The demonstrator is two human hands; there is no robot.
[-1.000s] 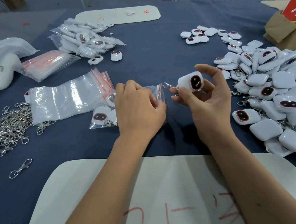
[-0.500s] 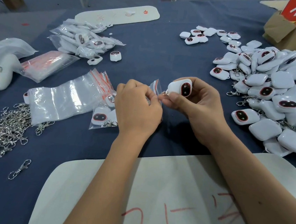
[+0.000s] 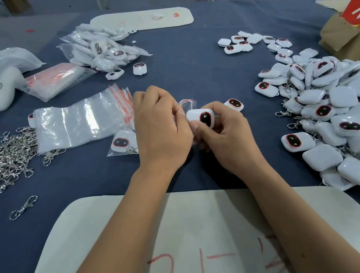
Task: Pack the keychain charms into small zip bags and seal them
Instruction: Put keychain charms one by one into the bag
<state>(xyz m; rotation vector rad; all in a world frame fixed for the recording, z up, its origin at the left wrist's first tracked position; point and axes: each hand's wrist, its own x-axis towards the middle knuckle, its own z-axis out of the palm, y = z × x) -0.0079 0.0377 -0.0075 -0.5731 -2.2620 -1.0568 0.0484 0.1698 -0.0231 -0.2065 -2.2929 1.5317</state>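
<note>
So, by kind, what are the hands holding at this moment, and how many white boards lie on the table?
Charm, held in the right hand: 1
Zip bag, pinched by the left hand: 1
White boards: 2, the near board and the far board
Total: 4

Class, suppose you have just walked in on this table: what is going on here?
A person is bagging charms at a blue cloth-covered table. The right hand grips a white rounded keychain charm with a dark oval face; the left hand pinches a small clear zip bag with a red strip. The charm sits at the bag's mouth, not yet sealed in. Loose charms lie heaped to the right.
</note>
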